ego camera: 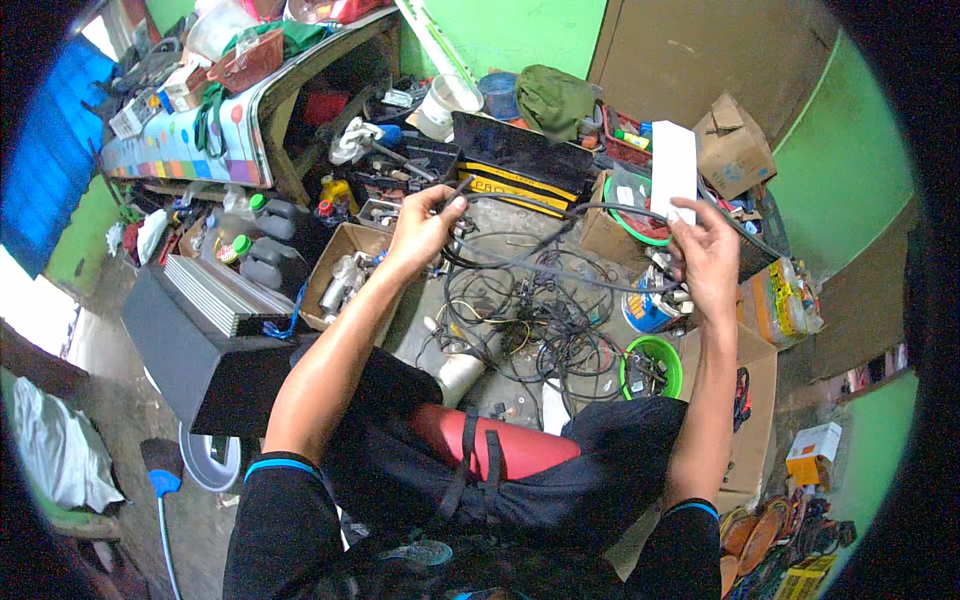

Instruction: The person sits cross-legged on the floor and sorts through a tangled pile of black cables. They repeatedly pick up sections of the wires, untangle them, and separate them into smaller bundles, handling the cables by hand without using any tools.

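Observation:
My left hand (425, 229) pinches a black cable (517, 196) between thumb and forefinger, with a short end sticking up past the fingertips. On the right, my right hand (701, 251) grips the same bundle of dark cable, its loops stretched between both hands above the floor. A white flat piece (673, 169) appears just behind the right fingertips; whether they touch it, I cannot tell. Below the hands lies a tangled heap of cables and wires (525, 322) on the concrete floor. A red cushion-like object (495, 442) with black straps rests at my lap.
A bright green bowl (677, 367) of small parts stands right of the heap, near a blue and white can (643, 304). An open cardboard box (330, 281) lies left. Behind are a black and yellow toolbox (517, 184) and a cluttered table (262, 112). Black speaker-like casing (217, 367) stands left.

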`<state>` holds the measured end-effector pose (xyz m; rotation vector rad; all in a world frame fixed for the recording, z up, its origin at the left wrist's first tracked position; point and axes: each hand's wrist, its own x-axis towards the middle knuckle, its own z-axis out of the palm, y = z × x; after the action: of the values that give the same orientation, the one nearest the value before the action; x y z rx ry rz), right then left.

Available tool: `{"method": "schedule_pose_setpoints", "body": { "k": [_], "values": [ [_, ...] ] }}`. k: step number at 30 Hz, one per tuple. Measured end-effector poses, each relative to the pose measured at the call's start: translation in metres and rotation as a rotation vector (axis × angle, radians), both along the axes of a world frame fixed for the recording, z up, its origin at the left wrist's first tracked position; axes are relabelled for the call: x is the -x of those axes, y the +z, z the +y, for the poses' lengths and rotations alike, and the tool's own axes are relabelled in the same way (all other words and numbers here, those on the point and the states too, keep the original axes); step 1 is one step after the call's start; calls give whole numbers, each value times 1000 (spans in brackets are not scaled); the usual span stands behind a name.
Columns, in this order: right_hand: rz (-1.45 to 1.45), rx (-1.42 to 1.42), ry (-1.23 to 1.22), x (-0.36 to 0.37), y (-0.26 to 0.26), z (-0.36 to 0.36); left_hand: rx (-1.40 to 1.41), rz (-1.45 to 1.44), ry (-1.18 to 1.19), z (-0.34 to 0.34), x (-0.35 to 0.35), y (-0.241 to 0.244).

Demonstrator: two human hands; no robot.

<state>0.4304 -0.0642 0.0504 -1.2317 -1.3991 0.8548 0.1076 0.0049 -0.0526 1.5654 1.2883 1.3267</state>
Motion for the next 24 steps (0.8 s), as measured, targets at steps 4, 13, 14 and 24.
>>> {"method": "schedule_pose_setpoints", "body": {
  "k": [4,13,14,24],
  "values": [
    [-652,-342,-331,-13,2,8,-11,181,73,-7,-14,15],
    [-1050,-780,56,112,-58,-25,116,78,58,-32,-55,24],
    [-1038,-655,143,109,-61,-28,129,-5,16,-30,-53,19],
    [-520,-544,-102,32,9,-45,266,-142,-108,18,18,-1]
  ]
}}
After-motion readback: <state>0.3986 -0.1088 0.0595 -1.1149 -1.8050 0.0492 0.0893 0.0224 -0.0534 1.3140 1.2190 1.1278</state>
